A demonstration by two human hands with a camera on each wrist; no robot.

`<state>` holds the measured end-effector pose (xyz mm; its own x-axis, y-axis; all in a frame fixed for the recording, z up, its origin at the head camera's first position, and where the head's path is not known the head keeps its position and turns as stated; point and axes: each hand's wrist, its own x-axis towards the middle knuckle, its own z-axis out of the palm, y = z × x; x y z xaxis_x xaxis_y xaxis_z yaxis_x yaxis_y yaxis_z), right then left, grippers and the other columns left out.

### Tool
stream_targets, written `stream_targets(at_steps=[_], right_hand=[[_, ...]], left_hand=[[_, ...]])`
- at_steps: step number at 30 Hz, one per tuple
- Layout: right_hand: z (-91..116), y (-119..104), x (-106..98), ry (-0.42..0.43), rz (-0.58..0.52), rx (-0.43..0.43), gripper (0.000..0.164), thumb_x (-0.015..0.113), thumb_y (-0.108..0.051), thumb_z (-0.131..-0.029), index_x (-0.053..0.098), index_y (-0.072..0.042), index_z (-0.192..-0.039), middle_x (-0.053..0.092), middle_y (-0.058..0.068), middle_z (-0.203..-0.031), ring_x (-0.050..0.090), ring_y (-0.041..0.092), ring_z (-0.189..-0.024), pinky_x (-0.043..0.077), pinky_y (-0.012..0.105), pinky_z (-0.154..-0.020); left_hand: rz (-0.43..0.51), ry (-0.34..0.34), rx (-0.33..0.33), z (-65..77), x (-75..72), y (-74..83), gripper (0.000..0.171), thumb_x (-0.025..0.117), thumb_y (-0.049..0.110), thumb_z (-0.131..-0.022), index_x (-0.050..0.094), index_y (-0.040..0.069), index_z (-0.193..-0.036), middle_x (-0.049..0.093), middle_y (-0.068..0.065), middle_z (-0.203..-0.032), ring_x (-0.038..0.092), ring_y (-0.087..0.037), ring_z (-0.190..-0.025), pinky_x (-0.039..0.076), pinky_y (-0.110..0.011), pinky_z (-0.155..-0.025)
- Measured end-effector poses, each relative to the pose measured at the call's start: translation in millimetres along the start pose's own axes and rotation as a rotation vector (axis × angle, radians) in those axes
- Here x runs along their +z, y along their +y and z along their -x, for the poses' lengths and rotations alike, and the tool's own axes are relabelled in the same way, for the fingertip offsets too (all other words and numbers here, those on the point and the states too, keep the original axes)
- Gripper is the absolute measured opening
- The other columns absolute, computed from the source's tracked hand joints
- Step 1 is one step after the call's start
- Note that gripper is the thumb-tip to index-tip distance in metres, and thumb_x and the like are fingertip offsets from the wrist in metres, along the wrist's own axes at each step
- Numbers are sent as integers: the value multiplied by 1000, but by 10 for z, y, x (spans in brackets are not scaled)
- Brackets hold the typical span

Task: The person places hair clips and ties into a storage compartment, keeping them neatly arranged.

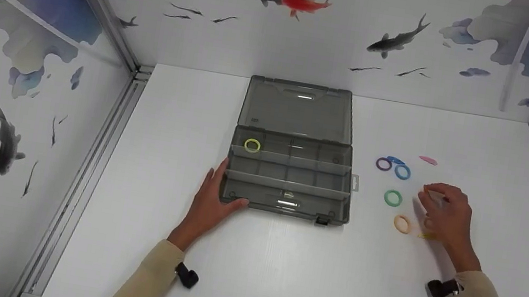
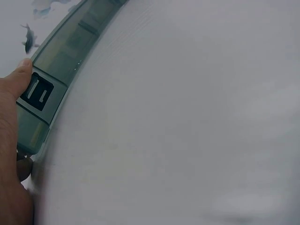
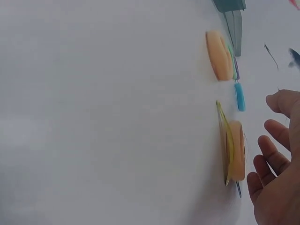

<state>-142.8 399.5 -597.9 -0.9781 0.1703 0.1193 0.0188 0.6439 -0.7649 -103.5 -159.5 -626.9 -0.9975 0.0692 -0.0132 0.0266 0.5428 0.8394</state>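
Beside fish-printed walls [image 1: 333,48], a white table [image 1: 287,274] bears a case [image 1: 296,114].

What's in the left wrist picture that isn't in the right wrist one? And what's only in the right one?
Only the left wrist view: the left hand, with its thumb on the edge of the box, and a black patch on that box.

Only the right wrist view: the right hand, two orange rings, a yellow strip, a blue ring and thin bits of green and purple.

Both: part of the box, the white table and a dark fish on the wall.
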Motion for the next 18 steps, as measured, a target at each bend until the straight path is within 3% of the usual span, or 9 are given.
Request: stream_targets(at_steps=[7,14,18], right_hand=[[28,101,-104,-27,55,46,47,72,-38,-110,69,0,-137,60,21,-145,47,39,-138,39,31,-109],[34,162,-118,-23,75,58,45,73,-35,-109,70,3,-132,59,24,-143,44,42,-140,36,59,-118],[43,190,-114,-22,77,50,43,74,-32,-109,70,5,-131,58,25,-142,44,43,-139,34,63,-120]], left_hand=[[2,4,-8,-15,5,-1,116,88,61,-90,19,32,-178,28,-13,-181,14,-43,-169,26,-75,-125],[-5,4,-16,-22,10,-7,114,87,59,-92,18,32,-178,27,-13,-181,12,-44,-169,23,-77,-125],[-7,10,-9,-6,15,-8,115,87,61,-91,19,31,-178,29,-14,-180,12,-45,-169,22,-77,-125]])
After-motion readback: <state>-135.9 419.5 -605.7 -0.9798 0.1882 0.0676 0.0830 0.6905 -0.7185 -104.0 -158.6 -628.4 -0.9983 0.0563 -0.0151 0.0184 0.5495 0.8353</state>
